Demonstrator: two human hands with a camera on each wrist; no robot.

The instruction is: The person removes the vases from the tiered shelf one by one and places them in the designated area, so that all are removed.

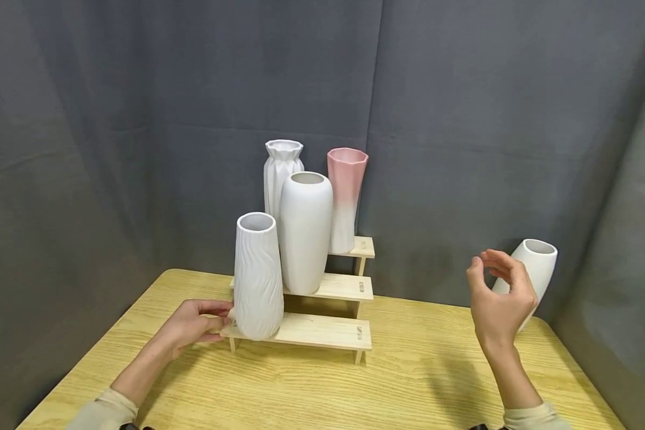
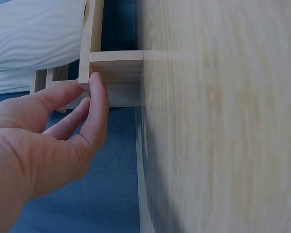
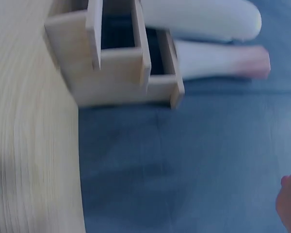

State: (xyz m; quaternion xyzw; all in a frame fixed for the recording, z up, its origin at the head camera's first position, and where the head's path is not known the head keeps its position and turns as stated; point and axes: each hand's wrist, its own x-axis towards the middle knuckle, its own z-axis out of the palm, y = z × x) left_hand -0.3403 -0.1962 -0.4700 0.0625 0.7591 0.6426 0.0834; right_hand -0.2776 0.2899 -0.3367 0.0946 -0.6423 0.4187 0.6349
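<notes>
In the head view my left hand (image 1: 193,325) is at the left end of a three-step wooden stand (image 1: 322,330). Its thumb and fingers pinch the end of the lowest board, as the left wrist view shows up close. A white vase with wavy ridges (image 1: 258,280) stands on that step, right beside the hand. My right hand (image 1: 500,295) is raised over the table's right side, fingers loosely curved towards the thumb, with nothing between them. Behind it, partly covered, is a white vase (image 1: 540,263). Only an edge of the right hand (image 3: 290,201) enters the right wrist view.
A smooth white vase (image 1: 306,233) occupies the middle step. On the top step are a pleated white vase (image 1: 276,179), partly hidden, and a pink-and-white vase (image 1: 345,200). The stand is on a wooden table (image 1: 408,382), with grey curtains (image 1: 462,119) behind and at the sides.
</notes>
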